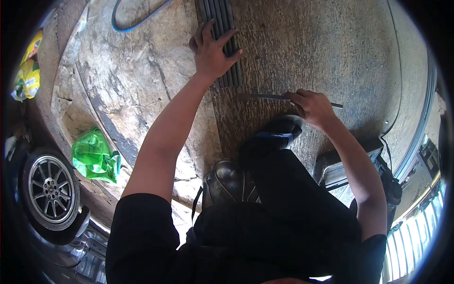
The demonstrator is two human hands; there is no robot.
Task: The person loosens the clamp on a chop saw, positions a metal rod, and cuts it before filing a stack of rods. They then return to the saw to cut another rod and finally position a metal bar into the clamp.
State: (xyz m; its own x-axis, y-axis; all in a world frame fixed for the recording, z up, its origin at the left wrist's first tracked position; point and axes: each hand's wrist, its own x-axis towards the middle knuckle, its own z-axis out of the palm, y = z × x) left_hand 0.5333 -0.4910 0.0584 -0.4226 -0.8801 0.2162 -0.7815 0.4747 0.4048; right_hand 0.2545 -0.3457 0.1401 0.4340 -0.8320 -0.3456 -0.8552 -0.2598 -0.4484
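Note:
My left hand [211, 56] lies with fingers spread across a row of dark, straight metal bars [229, 75] set side by side at the top middle of the head view. Between the fingers the bars' ridged surfaces show. Lower and to the right, my right hand [313, 108] is closed around a thin, dark metal rod [266, 97]. One end of the rod sticks out past the hand to the right, while its left end reaches close below the lower ends of the bars. My shoe [279, 130] is just below the right hand.
Worn wooden boards [321, 42] lie under the bars. A blue hose [127, 29] curves at the top left. Left are a green plastic bag [96, 154], a yellow bag [29, 78] and a vehicle wheel [51, 188]. A dark cable [399, 61] runs along the right.

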